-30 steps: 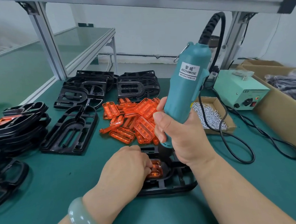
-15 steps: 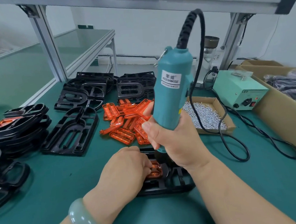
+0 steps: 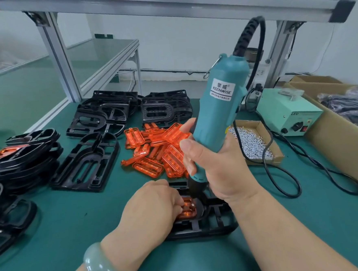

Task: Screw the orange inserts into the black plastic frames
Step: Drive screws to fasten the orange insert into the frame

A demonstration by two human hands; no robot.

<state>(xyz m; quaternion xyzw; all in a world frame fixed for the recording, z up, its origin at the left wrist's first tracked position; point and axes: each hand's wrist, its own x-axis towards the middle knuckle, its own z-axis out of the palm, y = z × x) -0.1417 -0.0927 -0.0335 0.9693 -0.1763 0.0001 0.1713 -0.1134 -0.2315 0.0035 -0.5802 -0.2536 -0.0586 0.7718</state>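
Standing almost upright, a blue-green screwdriver (image 3: 220,107) is gripped by the right hand (image 3: 216,164), with the fingers and thumb wrapped round its body. Its black tip is pointed down at a black frame (image 3: 212,224) that is laid flat on the green table (image 3: 73,216), close to the person. An orange insert (image 3: 187,210) is set inside this frame, and it is held in place by the bent fingers of the left hand (image 3: 151,209). A tiny silver screw (image 3: 192,204) can be seen on the insert, just beside the tip. A pale green bangle (image 3: 102,267) is worn on the left wrist. A pile of loose inserts (image 3: 155,149) is heaped just behind the frame. More frames (image 3: 86,163) are laid to the left and at the back. A box of screws (image 3: 252,143) is placed to the right, near a pale green power box (image 3: 288,110).
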